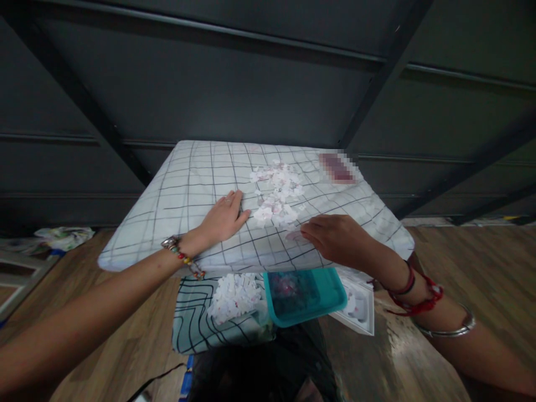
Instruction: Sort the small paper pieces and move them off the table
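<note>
A heap of small white scraps point(278, 192), some with pinkish marks, lies on a white cloth with dark grid lines point(196, 178). To the left of the heap, my left hand point(221, 219) rests flat on the cloth, fingers out and holding nothing. My right hand point(335, 237) is closed in a pinch at the near right side of the heap. By its fingertips lies a thin, pale pinkish piece point(295, 237); whether it is gripped is hard to see.
Below the near edge sit a teal plastic container point(335, 290) with dark and reddish contents, an open white box point(364, 315), and a second mound of white scraps point(237, 298) on a black-lined cloth point(190, 318). A blurred-out reddish item point(338, 167) lies far right. Dark panels point(234, 84) rise behind.
</note>
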